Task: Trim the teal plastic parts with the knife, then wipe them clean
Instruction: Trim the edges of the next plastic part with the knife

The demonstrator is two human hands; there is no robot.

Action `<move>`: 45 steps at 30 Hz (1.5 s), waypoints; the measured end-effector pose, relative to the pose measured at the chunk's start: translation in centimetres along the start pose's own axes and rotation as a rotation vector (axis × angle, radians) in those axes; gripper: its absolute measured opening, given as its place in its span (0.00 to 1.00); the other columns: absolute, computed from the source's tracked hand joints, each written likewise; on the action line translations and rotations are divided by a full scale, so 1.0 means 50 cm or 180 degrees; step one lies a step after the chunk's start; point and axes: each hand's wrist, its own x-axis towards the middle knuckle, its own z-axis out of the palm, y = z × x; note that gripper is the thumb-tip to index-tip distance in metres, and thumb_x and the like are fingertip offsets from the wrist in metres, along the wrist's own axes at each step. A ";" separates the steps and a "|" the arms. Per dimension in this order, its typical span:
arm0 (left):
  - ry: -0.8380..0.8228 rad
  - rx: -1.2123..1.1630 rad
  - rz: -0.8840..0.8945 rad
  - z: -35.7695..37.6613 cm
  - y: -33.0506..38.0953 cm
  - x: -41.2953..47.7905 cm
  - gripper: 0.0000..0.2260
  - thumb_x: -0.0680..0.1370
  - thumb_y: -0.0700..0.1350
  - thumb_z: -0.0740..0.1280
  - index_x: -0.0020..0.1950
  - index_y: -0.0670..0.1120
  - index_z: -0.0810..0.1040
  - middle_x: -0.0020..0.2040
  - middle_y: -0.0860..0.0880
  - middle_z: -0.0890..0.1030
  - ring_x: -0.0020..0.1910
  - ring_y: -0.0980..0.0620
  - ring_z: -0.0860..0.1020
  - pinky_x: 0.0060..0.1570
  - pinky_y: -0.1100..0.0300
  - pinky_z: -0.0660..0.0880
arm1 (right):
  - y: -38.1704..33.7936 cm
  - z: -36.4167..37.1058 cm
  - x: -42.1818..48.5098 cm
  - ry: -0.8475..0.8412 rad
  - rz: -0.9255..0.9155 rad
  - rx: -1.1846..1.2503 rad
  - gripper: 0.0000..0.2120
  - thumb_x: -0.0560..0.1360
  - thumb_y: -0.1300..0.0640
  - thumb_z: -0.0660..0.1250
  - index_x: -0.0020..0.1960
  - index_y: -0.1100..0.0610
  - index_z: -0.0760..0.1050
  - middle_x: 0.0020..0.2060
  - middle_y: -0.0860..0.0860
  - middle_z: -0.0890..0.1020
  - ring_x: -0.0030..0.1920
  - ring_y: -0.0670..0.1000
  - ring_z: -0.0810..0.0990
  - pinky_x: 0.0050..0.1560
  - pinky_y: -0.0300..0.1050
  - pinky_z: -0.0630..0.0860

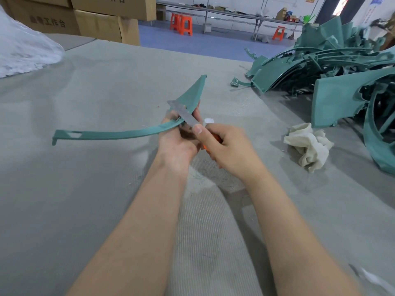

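The left hand [177, 137] has its fingers curled round a curved teal plastic strip [119, 133] at its bend, holding it above the grey fabric-covered table [85, 189]; from that grip the thin slotted end runs far out to the left, and the broad fin-shaped end rises just above the fingers; the right hand [226, 146] grips the orange handle of a utility knife [183, 114], thumb pressed forward near the base of the blade; the blade lies across the strip right at the left hand's fingertips, touching its edge; a crumpled white cloth [307, 144] lies on the table to the right of the knife hand, apart from it; beyond the cloth, a heap of teal plastic parts [320, 65]; cardboard boxes [96, 24] stand far behind the left hand
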 end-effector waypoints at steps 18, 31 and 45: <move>-0.0640 0.1437 0.0462 0.001 -0.017 0.015 0.08 0.79 0.36 0.61 0.42 0.42 0.76 0.33 0.47 0.80 0.31 0.53 0.79 0.35 0.61 0.78 | -0.008 -0.054 0.005 0.0702 0.0802 0.1402 0.10 0.75 0.51 0.71 0.42 0.57 0.77 0.32 0.50 0.78 0.23 0.46 0.70 0.25 0.35 0.68; -0.1204 0.2368 0.0443 -0.005 -0.023 0.014 0.21 0.82 0.39 0.57 0.35 0.47 0.84 0.35 0.50 0.82 0.33 0.53 0.80 0.38 0.62 0.76 | -0.021 -0.055 0.006 0.0845 0.0962 0.2086 0.10 0.76 0.65 0.64 0.36 0.59 0.72 0.24 0.48 0.77 0.20 0.45 0.67 0.23 0.35 0.65; -0.0489 0.2017 0.0448 -0.007 -0.022 0.010 0.08 0.78 0.38 0.65 0.40 0.47 0.78 0.34 0.52 0.80 0.32 0.56 0.79 0.36 0.63 0.75 | 0.006 -0.078 0.005 0.1387 0.1317 0.1579 0.12 0.76 0.60 0.67 0.35 0.56 0.69 0.21 0.45 0.71 0.20 0.45 0.69 0.24 0.35 0.67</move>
